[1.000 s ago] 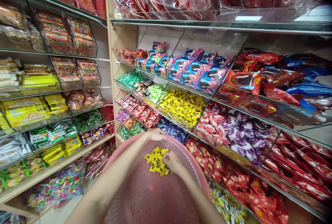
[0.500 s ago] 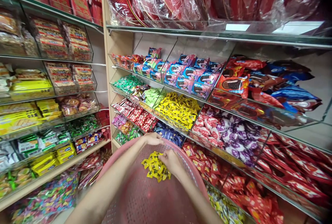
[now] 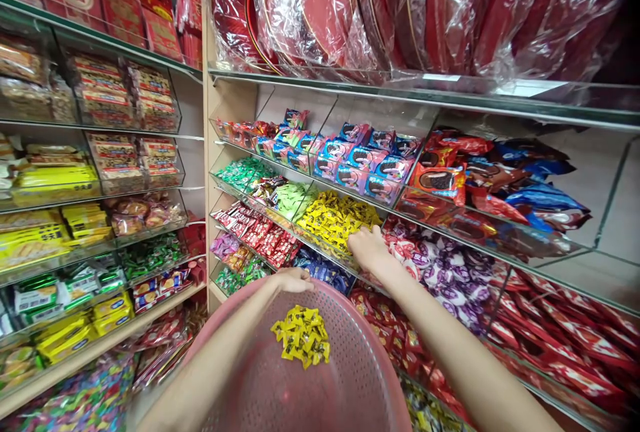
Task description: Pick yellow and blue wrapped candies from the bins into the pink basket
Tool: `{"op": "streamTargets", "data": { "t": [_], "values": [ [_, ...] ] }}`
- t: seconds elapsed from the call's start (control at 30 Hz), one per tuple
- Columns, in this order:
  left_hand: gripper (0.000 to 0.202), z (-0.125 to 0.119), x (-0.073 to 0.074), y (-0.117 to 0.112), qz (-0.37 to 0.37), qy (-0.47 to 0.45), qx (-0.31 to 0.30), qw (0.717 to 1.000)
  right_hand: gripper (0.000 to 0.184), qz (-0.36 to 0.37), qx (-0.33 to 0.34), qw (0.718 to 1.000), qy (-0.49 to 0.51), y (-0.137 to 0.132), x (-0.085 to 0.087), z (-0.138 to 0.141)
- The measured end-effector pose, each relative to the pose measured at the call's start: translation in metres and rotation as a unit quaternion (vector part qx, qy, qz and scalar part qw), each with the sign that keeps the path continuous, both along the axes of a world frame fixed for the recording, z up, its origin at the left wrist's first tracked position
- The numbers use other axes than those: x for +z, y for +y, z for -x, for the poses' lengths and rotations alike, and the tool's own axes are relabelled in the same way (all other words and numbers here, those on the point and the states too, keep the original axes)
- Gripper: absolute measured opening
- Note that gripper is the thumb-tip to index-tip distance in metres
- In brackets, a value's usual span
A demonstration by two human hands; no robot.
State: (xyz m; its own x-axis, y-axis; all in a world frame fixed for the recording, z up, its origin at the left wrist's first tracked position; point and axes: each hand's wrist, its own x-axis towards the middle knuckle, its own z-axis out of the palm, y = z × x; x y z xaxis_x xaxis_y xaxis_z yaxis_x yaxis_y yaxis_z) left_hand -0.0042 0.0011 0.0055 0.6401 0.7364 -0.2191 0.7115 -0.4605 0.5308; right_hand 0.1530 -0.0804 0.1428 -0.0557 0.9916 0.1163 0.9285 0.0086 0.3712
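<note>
My left hand (image 3: 295, 281) is closed over the far rim of a pink perforated plastic basket (image 3: 360, 332). Inside the basket lies a small heap of yellow-wrapped candies (image 3: 301, 335). My right hand (image 3: 367, 247) is over the right front part of a clear shelf bin holding many more yellow-wrapped candies (image 3: 333, 219). Its fingers look curled down, and whatever they hold is hidden behind the hand.
Left of the yellow candies are light green packets (image 3: 293, 200); to their right, purple and white candies (image 3: 445, 269). Clear bin fronts and glass shelf edges (image 3: 400, 89) run across the wall. Snack shelves (image 3: 30, 179) stand on the left. Red wrapped trays (image 3: 325, 5) line the top.
My right hand has moved from the candies in the basket up and right to the yellow candy bin. My left hand stays on the rim. The view has shifted slightly.
</note>
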Motion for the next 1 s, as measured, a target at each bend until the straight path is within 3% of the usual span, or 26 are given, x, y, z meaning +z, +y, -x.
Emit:
{"op": "streamTargets", "data": {
  "t": [0.2,0.47,0.57,0.63,0.7,0.8,0.9,1.0],
  "values": [
    [0.038,0.002,0.000,0.001,0.013,-0.024,0.005,1.000,0.026,0.037,-0.015,0.999,-0.002,0.007,-0.008,-0.004],
    [0.038,0.001,0.002,0.001,0.011,-0.009,-0.001,1.000,0.025,0.011,0.015,1.000,-0.001,-0.004,0.006,-0.006],
    [0.040,0.002,0.000,0.003,0.010,-0.008,-0.003,1.000,0.020,-0.017,0.049,0.997,0.051,-0.008,0.017,-0.011],
    [0.041,0.002,-0.002,0.004,0.007,-0.006,-0.002,1.000,0.016,-0.033,0.092,0.986,0.137,-0.012,0.024,-0.013],
    [0.041,0.001,-0.002,0.005,0.004,-0.004,-0.002,1.000,0.014,-0.032,0.140,0.955,0.260,-0.018,0.026,-0.011],
    [0.043,0.001,0.000,0.004,0.000,0.004,-0.003,1.000,0.013,-0.001,0.181,0.870,0.458,-0.030,0.013,-0.002],
    [0.041,0.002,0.002,0.003,0.004,0.012,-0.007,1.000,0.014,0.066,0.161,0.778,0.604,-0.039,-0.026,0.009],
    [0.038,0.002,0.002,0.002,-0.002,0.013,-0.006,1.000,0.012,0.127,0.105,0.717,0.678,-0.039,-0.080,0.016]
  ]
}}
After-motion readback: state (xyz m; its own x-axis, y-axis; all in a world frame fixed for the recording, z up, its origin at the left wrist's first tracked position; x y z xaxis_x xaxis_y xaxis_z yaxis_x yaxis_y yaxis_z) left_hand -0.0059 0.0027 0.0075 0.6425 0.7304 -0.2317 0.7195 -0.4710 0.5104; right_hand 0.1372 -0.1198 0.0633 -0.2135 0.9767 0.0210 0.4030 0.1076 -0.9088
